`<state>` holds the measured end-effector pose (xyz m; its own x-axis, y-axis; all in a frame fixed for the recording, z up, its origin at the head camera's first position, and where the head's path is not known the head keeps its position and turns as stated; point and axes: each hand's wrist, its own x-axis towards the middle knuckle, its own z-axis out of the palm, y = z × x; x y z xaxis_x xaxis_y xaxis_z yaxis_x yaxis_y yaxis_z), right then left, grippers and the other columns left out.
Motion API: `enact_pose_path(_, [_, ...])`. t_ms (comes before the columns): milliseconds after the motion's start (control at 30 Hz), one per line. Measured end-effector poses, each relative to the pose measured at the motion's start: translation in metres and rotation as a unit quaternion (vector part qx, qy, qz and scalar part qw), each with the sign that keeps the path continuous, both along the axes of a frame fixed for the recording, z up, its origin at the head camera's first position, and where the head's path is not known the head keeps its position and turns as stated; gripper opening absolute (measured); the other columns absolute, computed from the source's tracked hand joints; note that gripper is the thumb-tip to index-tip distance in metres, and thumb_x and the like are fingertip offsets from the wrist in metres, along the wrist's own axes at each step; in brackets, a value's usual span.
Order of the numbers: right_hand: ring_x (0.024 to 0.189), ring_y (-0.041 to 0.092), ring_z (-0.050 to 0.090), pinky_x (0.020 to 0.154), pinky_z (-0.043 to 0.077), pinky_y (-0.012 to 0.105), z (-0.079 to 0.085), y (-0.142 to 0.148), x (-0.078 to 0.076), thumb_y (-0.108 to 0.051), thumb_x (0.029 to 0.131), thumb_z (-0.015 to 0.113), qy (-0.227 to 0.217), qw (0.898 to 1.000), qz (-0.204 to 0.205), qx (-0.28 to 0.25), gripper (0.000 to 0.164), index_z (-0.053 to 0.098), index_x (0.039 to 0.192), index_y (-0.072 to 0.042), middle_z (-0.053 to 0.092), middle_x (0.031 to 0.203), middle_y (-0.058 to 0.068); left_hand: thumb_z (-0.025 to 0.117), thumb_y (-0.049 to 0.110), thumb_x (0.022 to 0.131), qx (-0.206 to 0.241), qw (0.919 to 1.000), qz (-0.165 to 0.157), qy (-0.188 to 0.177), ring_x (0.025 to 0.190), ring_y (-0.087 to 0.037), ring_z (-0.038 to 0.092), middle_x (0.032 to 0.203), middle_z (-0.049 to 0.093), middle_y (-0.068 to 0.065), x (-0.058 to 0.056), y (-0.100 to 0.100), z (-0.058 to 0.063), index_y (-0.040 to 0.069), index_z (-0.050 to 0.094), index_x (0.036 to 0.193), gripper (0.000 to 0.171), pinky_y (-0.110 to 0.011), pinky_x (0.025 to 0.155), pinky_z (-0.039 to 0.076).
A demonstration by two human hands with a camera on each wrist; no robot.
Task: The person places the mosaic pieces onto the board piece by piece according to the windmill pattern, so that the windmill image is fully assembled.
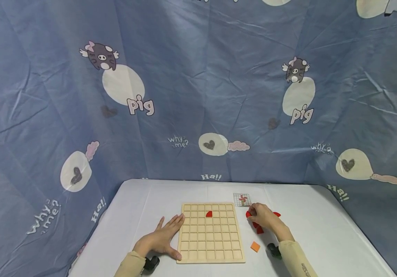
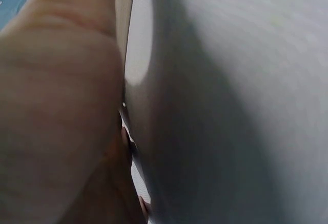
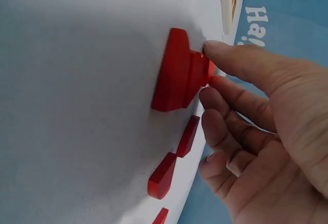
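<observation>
A wooden grid board (image 1: 208, 233) lies on the white table, with one red quarter-round piece (image 1: 209, 214) in a cell of an upper row. Along the board's left edge rests my left hand (image 1: 163, 236), fingers spread and thumb at the lower corner. Right of the board, my right hand (image 1: 262, 215) pinches a red piece (image 3: 211, 69) between thumb and index finger; its full shape is hidden. Other red pieces (image 3: 171, 75) lie close under those fingertips, and more red pieces (image 3: 162, 175) are scattered beside them. The left wrist view shows mostly palm and shadow.
A small pattern card (image 1: 242, 199) showing a red pinwheel figure on a grid lies behind the right hand. An orange square piece (image 1: 255, 246) is right of the board's lower part. A blue printed curtain (image 1: 198, 96) hangs behind the table.
</observation>
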<state>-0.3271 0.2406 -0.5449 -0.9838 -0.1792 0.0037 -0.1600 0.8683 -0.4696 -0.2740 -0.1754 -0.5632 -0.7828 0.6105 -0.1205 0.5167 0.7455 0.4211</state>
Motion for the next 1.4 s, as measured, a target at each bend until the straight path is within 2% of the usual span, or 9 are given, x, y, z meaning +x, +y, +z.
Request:
enact_pose_path(200, [0.078,0.01,0.055,0.071,0.052,0.029,-0.0053,-0.0007,-0.0025,-0.009,0.08,0.077,-0.002,1.0,-0.001,-0.013,0.019,0.065,0.095,-0.007,0.061,0.086,-0.001,0.078,0.066,0.06,0.002,1.0,-0.001,-0.004,0.15,-0.035,0.007,0.163,0.006,-0.012,-0.0004,0.0008,0.0004,0.006,0.009,0.155,0.132,-0.069,0.114,-0.004])
enact_pose_path(367, [0.074,0.012,0.051,0.066,0.048,0.028,-0.0087,-0.003,-0.0051,-0.003,0.079,0.073,0.003,1.0,0.01,-0.02,0.018,0.067,0.095,-0.009,0.058,0.084,-0.002,0.079,0.065,0.06,0.001,1.0,-0.002,-0.001,0.15,-0.036,0.007,0.163,0.006,-0.014,-0.0012,0.0011,0.0004,0.005,0.008,0.155,0.132,-0.069,0.114,-0.004])
enact_pose_path(633, [0.074,0.012,0.05,0.064,0.046,0.027,-0.0079,-0.0051,-0.0067,-0.002,0.077,0.073,0.0,1.0,0.008,-0.011,0.019,0.068,0.094,-0.011,0.057,0.084,-0.003,0.079,0.065,0.06,-0.003,1.0,0.002,0.0,0.15,-0.035,0.007,0.163,0.005,-0.013,-0.0029,0.0021,-0.0003,0.006,0.008,0.155,0.133,-0.069,0.115,-0.004])
enact_pose_path(1000, [0.073,0.011,0.049,0.062,0.044,0.025,-0.0079,-0.0051,-0.0056,-0.003,0.076,0.076,0.011,1.0,0.014,-0.024,0.019,0.068,0.091,-0.012,0.058,0.084,-0.003,0.078,0.066,0.06,-0.003,1.0,-0.003,0.001,0.15,-0.036,0.007,0.163,0.005,-0.013,-0.0029,0.0018,-0.0013,0.005,0.008,0.155,0.133,-0.07,0.114,-0.004])
enact_pose_path(1400, [0.075,0.01,0.052,0.065,0.048,0.026,-0.0096,-0.0039,-0.0067,0.005,0.077,0.072,0.04,0.998,0.046,-0.016,0.021,0.07,0.087,-0.012,0.062,0.087,-0.004,0.078,0.066,0.061,0.001,1.0,-0.004,-0.001,0.15,-0.035,0.007,0.163,0.006,-0.012,-0.0041,0.0014,-0.0035,0.006,0.008,0.155,0.132,-0.07,0.114,-0.005])
